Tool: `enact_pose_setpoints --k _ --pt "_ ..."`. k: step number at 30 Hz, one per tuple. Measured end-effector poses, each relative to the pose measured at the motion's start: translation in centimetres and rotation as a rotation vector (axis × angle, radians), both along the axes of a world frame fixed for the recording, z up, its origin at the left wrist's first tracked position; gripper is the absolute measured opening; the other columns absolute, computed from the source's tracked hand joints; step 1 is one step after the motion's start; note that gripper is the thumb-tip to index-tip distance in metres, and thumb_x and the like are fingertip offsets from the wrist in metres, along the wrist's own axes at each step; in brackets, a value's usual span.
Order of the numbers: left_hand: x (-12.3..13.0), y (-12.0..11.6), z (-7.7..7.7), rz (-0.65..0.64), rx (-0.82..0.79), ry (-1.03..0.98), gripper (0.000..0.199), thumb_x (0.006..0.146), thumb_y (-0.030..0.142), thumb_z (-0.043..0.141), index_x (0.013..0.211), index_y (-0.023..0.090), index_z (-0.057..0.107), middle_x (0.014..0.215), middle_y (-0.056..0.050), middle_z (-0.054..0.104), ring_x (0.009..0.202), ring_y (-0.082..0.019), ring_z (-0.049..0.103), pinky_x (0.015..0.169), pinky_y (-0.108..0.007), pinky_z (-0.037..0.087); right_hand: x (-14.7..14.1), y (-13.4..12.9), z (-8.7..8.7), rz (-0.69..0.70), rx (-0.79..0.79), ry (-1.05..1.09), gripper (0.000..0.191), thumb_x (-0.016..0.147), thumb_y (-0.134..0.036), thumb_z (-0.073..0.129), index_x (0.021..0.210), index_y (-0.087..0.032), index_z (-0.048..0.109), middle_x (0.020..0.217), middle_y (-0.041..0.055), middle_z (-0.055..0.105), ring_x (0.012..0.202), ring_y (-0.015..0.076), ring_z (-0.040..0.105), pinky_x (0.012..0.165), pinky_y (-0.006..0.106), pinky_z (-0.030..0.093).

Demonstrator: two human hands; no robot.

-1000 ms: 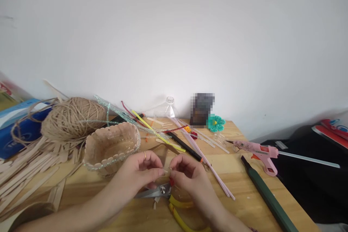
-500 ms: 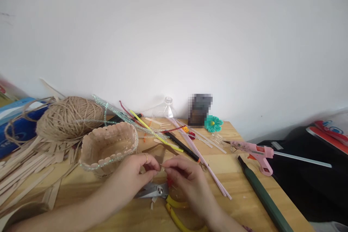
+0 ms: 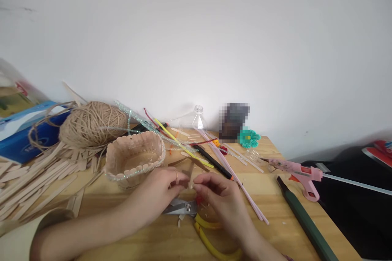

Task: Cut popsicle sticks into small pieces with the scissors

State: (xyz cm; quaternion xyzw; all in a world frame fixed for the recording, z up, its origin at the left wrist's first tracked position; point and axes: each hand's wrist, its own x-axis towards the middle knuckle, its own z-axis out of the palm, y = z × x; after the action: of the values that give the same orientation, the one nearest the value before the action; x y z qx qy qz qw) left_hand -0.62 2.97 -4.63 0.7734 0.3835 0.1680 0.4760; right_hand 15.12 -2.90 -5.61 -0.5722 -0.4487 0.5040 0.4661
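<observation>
1. A wooden tabletop [image 3: 153, 240] carries everything, pale and strongly grained.
2. An oblong basket [image 3: 121, 151] with a scalloped, glitter-trimmed rim stands upright just beyond the left wrist, touched by neither set of fingertips.
3. Scissors [image 3: 188, 208] with yellow handles lie below the hands, blades pointing left.
4. The left hand [image 3: 167, 183] curls its fingers toward the thumb; whether it grips anything, I cannot tell. The right hand [image 3: 219, 189] seems to pinch a scrap between thumb and forefinger. This looks like fine fingertip work; the next move probably calls for a light, steady pinch.
5. That pale scrap [image 3: 192, 186] sits at the right fingertips, above the tabletop: tiny, whitish, its shape too blurred to tell.
</observation>
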Motion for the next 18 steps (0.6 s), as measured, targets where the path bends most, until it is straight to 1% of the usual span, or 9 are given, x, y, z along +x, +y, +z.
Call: enact_pose_setpoints --k 3,5,7,8,11,14,16,18 --pt "0.1 -0.3 0.3 0.100 -0.128 -0.117 0.023 0.077 0.019 0.046 0.086 0.018 0.068 0.085 -0.003 0.069 0.082 -0.019 0.060 0.074 -0.026 0.044 -0.1 0.0 0.2 -0.010 -0.009 -0.009 0.016 0.070 -0.032 0.068 0.072 -0.016 0.067 0.064 -0.0006 0.059 0.059 0.0132 0.049 0.056 0.024 0.038" --pt "0.1 -0.5 0.5 0.157 -0.216 -0.167 0.024 0.078 0.023 0.046 0.088 0.016 0.066 0.084 -0.004 0.068 0.078 -0.019 0.060 0.069 -0.027 0.046 -0.2 0.0 0.4 -0.010 -0.003 -0.008 0.017 0.069 -0.033 0.069 0.071 -0.016 0.067 0.065 -0.0002 0.060 0.060 0.0136 0.049 0.056 0.024 0.039" --pt "0.1 -0.6 0.7 0.173 -0.282 -0.194 0.023 0.077 0.028 0.050 0.087 0.015 0.066 0.080 -0.004 0.066 0.073 -0.018 0.059 0.062 -0.026 0.046 -0.3 -0.1 0.5 -0.014 0.017 0.011 0.018 0.068 -0.034 0.070 0.070 -0.017 0.064 0.064 -0.0008 0.059 0.060 0.0134 0.049 0.056 0.024 0.039" --pt "0.1 -0.6 0.8 0.173 -0.295 -0.201 0.022 0.075 0.029 0.054 0.086 0.014 0.065 0.080 -0.003 0.066 0.072 -0.018 0.059 0.062 -0.026 0.046 -0.4 -0.1 0.6 -0.017 0.027 0.022 0.020 0.067 -0.034 0.072 0.070 -0.017 0.063 0.064 -0.0013 0.058 0.059 0.0131 0.049 0.055 0.024 0.040" --pt "0.2 -0.6 0.9 0.152 -0.277 -0.179 0.016 0.068 0.024 0.060 0.080 0.015 0.066 0.077 -0.002 0.068 0.074 -0.018 0.060 0.065 -0.025 0.045 -0.7 -0.2 0.7 -0.034 0.036 0.034 0.025 0.064 -0.036 0.075 0.067 -0.017 0.059 0.062 -0.0025 0.055 0.057 0.0121 0.048 0.054 0.023 0.039" --pt "0.1 -0.6 1.0 0.121 -0.254 -0.130 0.016 0.068 0.020 0.058 0.079 0.015 0.068 0.077 -0.002 0.070 0.074 -0.017 0.060 0.065 -0.024 0.043 -1.0 -0.2 0.6 -0.037 0.038 0.024 0.027 0.064 -0.037 0.074 0.065 -0.017 0.057 0.060 -0.0031 0.054 0.056 0.0114 0.047 0.052 0.022 0.038" --pt "0.0 -0.6 1.0 0.094 -0.200 -0.110 0.017 0.069 0.018 0.055 0.080 0.016 0.069 0.078 -0.001 0.071 0.073 -0.017 0.060 0.064 -0.024 0.042 -1.1 -0.2 0.5 -0.026 0.048 0.009 0.026 0.065 -0.037 0.072 0.066 -0.017 0.056 0.060 -0.0032 0.053 0.055 0.0114 0.047 0.051 0.022 0.038" --pt "0.0 -0.7 1.1 0.077 -0.124 -0.096 0.017 0.071 0.018 0.053 0.078 0.017 0.069 0.078 -0.001 0.070 0.073 -0.017 0.059 0.065 -0.024 0.041 -1.0 -0.2 0.6 -0.012 0.067 -0.056 0.023 0.068 -0.036 0.069 0.068 -0.017 0.055 0.061 -0.0029 0.053 0.056 0.0120 0.049 0.052 0.022 0.039"
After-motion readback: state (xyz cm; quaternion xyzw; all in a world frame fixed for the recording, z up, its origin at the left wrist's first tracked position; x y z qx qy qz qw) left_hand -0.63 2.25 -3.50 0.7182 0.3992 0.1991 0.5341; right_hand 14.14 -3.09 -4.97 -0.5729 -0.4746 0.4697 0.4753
